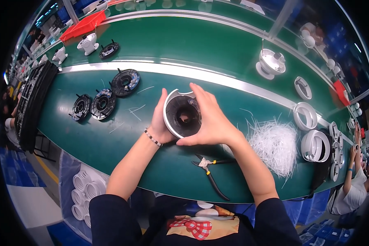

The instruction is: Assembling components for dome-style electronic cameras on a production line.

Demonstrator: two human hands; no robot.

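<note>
Between both hands I hold a round white housing [168, 123] with a black ribbed disc [185, 116] inside it and a hole in its middle. My left hand [159, 119] cups the housing's left side. My right hand [211, 117] wraps its right side, thumb low and fingers over the top rim. Below my hands, a pair of cutting pliers [209, 170] with black and yellow handles lies on the green table, jaws apart. To the left rest several black ring-shaped parts with circuit boards, the nearest a black disc [125, 82].
A heap of thin white strips [273, 145] lies to the right, beside white ring housings [315, 146]. Beyond the metal rail runs a green conveyor [184, 45] carrying white assemblies [270, 63]. At left stands a black rack [35, 102]; white rings fill a bag [86, 190] below the table.
</note>
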